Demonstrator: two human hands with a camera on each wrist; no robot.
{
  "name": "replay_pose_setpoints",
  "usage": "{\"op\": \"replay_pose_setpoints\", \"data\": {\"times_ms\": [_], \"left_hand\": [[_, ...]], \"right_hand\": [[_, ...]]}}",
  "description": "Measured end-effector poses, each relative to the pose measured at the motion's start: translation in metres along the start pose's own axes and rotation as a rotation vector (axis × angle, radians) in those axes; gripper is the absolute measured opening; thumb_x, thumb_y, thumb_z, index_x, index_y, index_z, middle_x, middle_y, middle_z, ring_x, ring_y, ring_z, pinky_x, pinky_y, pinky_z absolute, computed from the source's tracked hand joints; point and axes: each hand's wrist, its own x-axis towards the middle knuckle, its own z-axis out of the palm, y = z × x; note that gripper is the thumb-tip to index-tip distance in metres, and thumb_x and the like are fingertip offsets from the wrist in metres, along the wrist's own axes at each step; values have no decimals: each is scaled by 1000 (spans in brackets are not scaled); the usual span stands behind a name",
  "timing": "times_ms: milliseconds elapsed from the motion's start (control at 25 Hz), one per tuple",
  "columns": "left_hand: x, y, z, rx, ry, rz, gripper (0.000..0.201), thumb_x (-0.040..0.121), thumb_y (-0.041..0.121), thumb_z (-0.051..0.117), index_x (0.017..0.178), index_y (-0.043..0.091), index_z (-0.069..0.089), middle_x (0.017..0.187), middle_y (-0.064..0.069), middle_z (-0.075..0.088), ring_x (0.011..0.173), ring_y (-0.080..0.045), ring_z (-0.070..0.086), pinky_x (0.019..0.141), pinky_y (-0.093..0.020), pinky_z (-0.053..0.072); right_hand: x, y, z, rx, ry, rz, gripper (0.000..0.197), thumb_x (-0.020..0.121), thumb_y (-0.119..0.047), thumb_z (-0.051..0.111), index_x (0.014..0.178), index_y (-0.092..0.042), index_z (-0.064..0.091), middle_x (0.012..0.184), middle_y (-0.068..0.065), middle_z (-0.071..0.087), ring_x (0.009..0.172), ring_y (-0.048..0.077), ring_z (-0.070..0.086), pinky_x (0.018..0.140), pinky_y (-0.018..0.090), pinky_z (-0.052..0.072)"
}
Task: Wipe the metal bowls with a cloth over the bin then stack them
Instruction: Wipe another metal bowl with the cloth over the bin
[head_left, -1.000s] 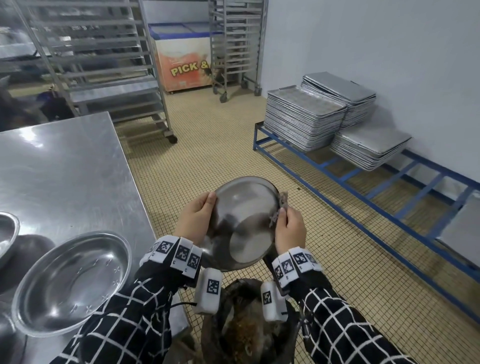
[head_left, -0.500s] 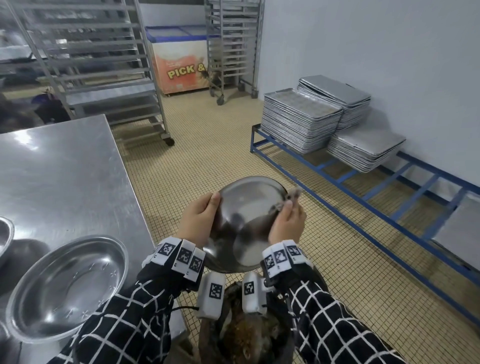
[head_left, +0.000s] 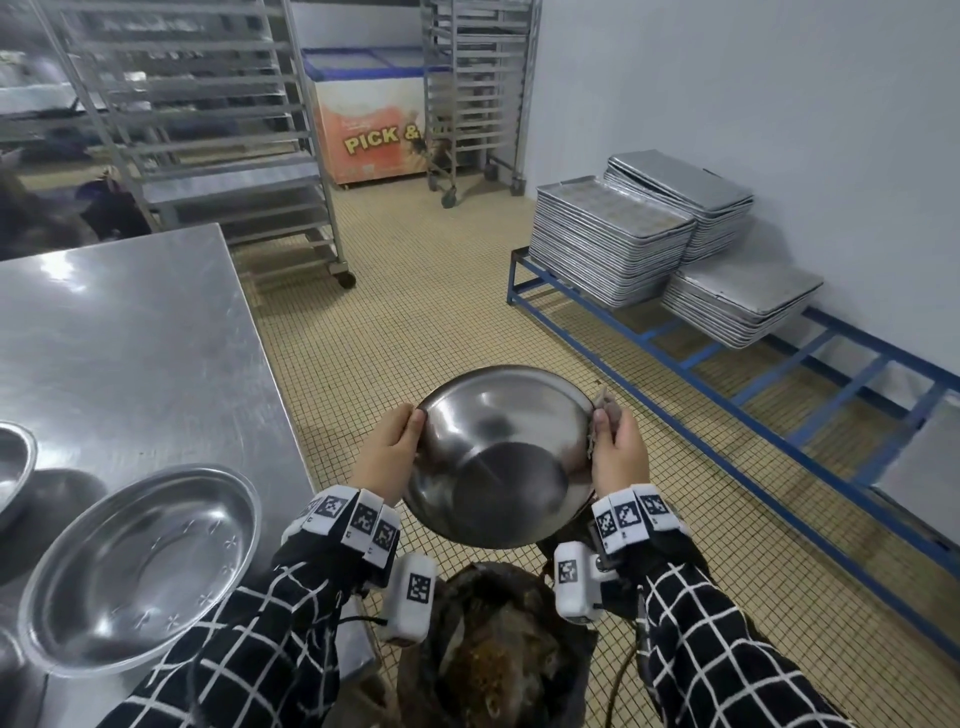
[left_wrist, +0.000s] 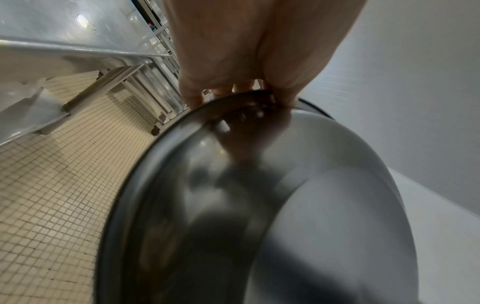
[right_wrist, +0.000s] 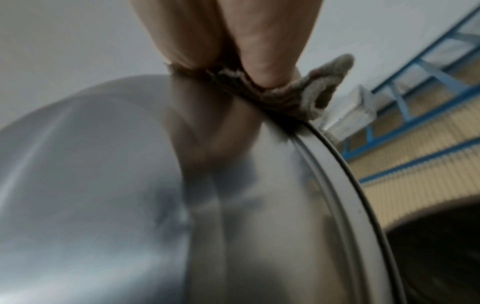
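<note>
A round metal bowl (head_left: 501, 457) is held tilted towards me above a dark bin (head_left: 498, 660) on the floor. My left hand (head_left: 387, 454) grips the bowl's left rim, thumb inside. My right hand (head_left: 618, 452) pinches a small grey cloth (head_left: 605, 408) against the right rim. In the right wrist view the cloth (right_wrist: 298, 98) is folded over the rim under my fingers. The left wrist view shows fingers curled over the bowl's edge (left_wrist: 228, 98). A second metal bowl (head_left: 140, 566) lies on the steel table (head_left: 130, 338) at lower left.
Part of another bowl (head_left: 13, 467) shows at the table's left edge. Stacks of baking trays (head_left: 613, 249) rest on a blue floor rack (head_left: 727, 374) to the right. Wheeled tray racks (head_left: 208, 130) and a chest freezer (head_left: 369, 119) stand at the back.
The bowl has tipped to face me more squarely. My right hand with the cloth has slid along the right rim, up and back to its side.
</note>
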Motion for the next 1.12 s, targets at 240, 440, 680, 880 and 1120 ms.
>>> {"op": "replay_pose_setpoints", "data": {"times_ms": [240,440,680,880,1120], "left_hand": [[-11,15,8,84,-172,42,26,98,36,46,118,26,58,100,12,60,97,-10,58,87,-31,50],[-12,25,12,262,-164,94,28,99,40,43,86,22,59,80,2,63,78,-18,58,73,-29,46],[-11,27,13,260,-9,96,35,99,39,43,85,15,63,76,-3,65,75,-23,60,71,-36,46],[-14,40,12,127,64,117,31,99,32,47,84,12,66,75,-8,68,74,-27,63,72,-46,52],[-19,36,5,11,62,47,32,99,38,45,90,20,69,82,-9,69,82,-27,63,80,-45,50]], "right_hand": [[7,-25,1,-386,-249,-369,19,97,-24,45,104,-9,54,96,0,56,86,12,54,69,16,40],[-9,-32,21,-452,-252,-607,20,97,-23,46,107,-8,54,98,2,54,91,13,48,81,29,44],[-47,-39,39,-219,-20,-546,32,93,-13,50,124,-9,48,133,11,46,112,22,55,87,34,53],[-65,-30,48,-496,-83,-724,47,98,-40,29,135,-16,46,144,6,41,132,24,37,108,40,32],[-31,-6,21,-99,-25,-74,36,101,-29,34,124,-8,54,120,7,51,110,22,53,84,24,40]]}}
